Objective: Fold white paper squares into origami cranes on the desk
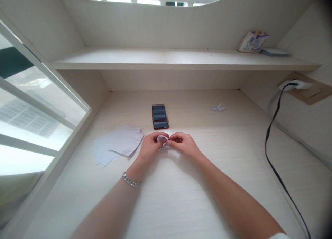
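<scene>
A small piece of white folded paper point(163, 138) is pinched between my two hands just above the desk. My left hand point(153, 144), with a silver chain bracelet point(131, 180) on its wrist, grips the paper's left side between thumb and fingers. On the other side, my right hand point(183, 142) pinches the paper's right edge with thumb and forefinger. Fingers hide part of the paper, so its exact folds cannot be made out. Right behind the hands lies a phone point(160, 117), its screen blurred. Loose white paper sheets point(124, 140) are spread left of my left hand.
A small folded paper bird point(219, 108) rests at the back right of the desk point(166, 204). A black cable point(268, 138) runs from the wall socket point(306, 88) down the right side. The shelf point(155, 57) above carries a colourful packet point(252, 42) and a flat blue item point(275, 52).
</scene>
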Demonstrator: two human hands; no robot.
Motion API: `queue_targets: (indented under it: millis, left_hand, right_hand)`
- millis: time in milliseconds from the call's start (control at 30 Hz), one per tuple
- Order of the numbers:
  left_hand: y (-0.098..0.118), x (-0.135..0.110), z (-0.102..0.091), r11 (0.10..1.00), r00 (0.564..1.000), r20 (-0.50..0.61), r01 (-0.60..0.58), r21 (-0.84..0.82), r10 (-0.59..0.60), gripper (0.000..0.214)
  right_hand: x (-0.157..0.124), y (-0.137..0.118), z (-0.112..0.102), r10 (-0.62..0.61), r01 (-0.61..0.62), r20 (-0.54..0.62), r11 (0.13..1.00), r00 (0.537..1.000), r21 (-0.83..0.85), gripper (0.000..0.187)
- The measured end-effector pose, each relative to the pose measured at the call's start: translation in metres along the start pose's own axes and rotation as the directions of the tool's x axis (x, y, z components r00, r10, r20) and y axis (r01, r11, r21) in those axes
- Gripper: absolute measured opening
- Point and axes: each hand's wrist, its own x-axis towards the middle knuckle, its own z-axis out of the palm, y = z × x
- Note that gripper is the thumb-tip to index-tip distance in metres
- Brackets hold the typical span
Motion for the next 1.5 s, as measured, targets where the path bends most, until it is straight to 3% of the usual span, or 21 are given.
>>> queue_targets:
  millis: [300, 533, 733, 1033, 1367, 1500]
  left_hand:
    - [-0.003, -0.001, 0.004, 1.0, 0.996, -0.084, -0.028, 0.008, 0.029, 0.029]
    - [-0.006, -0.001, 0.005, 0.999, 0.995, -0.098, -0.007, 0.05, 0.012, 0.031]
    - [-0.008, 0.0, 0.003, 1.0, 0.998, -0.06, -0.025, 0.003, 0.026, 0.028]
    - [-0.007, -0.001, 0.005, 0.999, 0.999, -0.032, 0.002, -0.033, -0.003, 0.029]
    - [-0.003, 0.0, 0.01, 0.95, 0.991, -0.016, 0.121, -0.288, -0.131, 0.028]
    - [0.001, -0.002, 0.011, 0.972, 0.996, -0.016, 0.087, -0.216, -0.093, 0.029]
  right_hand:
    - [-0.003, 0.004, 0.006, -0.065, 0.061, -0.047, 0.996, 0.997, -0.072, 0.015]
    - [-0.001, 0.003, 0.01, -0.025, 0.024, 0.002, 0.976, 1.0, 0.217, 0.027]
    - [-0.002, 0.002, 0.01, -0.014, 0.015, -0.006, 0.975, 1.0, 0.22, 0.034]
    - [-0.002, 0.004, 0.012, -0.02, 0.032, -0.056, 0.975, 0.998, 0.219, 0.028]
    - [-0.002, 0.005, 0.013, -0.018, 0.033, -0.124, 0.992, 0.992, 0.122, 0.025]
    - [-0.003, 0.005, 0.014, 0.007, 0.011, -0.163, 0.994, 0.987, 0.112, 0.021]
